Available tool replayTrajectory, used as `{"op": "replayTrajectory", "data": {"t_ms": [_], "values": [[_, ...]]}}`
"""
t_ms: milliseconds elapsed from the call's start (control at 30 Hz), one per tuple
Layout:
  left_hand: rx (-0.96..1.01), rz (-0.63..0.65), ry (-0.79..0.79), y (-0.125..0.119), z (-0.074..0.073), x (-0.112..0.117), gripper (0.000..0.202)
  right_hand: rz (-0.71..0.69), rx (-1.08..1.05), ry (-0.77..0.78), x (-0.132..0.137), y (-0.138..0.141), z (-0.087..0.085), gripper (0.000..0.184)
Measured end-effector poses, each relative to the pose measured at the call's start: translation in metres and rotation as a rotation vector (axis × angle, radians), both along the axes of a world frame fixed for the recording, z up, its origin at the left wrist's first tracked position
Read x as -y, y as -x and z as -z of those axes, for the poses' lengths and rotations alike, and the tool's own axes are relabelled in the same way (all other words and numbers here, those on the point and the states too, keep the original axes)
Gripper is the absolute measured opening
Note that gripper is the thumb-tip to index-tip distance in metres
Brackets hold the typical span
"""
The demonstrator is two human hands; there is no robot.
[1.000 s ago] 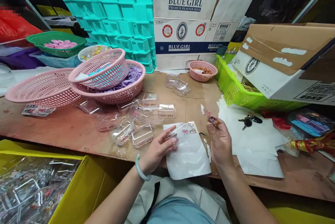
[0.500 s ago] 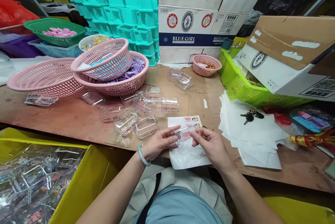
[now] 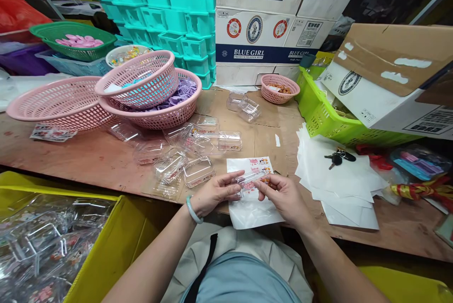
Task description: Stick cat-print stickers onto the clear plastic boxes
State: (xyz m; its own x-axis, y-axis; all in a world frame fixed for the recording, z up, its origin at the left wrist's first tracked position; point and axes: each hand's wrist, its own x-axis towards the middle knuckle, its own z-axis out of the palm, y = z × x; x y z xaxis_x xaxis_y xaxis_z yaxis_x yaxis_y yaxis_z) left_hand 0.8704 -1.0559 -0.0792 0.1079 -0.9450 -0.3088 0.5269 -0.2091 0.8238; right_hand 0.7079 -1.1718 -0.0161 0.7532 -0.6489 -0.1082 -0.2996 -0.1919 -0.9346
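While pinched at either end between left hand [image 3: 215, 193] and right hand [image 3: 285, 197], small clear box [image 3: 252, 179] (contents blurred). Held over sticker sheet [image 3: 252, 199], fingers closed on it.

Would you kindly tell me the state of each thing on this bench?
Small clear box: held by left hand and right hand over a sticker sheet.
Clear boxes: scattered, loose.
Stacked pink baskets: upper one tilted.
Keys: lying on white sheets.
Beer carton: closed.

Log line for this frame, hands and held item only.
left hand: grips clear box | right hand: pinches same box | under: sticker sheet | surface: wooden table
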Motion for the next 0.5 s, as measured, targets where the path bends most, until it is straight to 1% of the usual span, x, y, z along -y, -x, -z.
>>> {"op": "replayTrajectory", "data": {"t_ms": [233,333,433,500], "values": [[0.018,0.011,-0.001,-0.002,-0.001,-0.001,0.057,-0.003,-0.034,0.001,0.001,0.001,0.003,0.04],[0.005,0.007,0.0,0.0,-0.003,0.0,0.057,-0.003,-0.031,0.03,-0.001,0.0,0.005,0.04],[0.045,-0.041,-0.006,0.008,-0.008,0.003,0.058,0.017,-0.045,0.118,-0.007,-0.002,0.01,0.037],[0.1,-0.1,-0.029,0.015,-0.011,0.006,0.058,0.052,-0.064,0.25,-0.011,-0.001,0.014,0.032]]}}
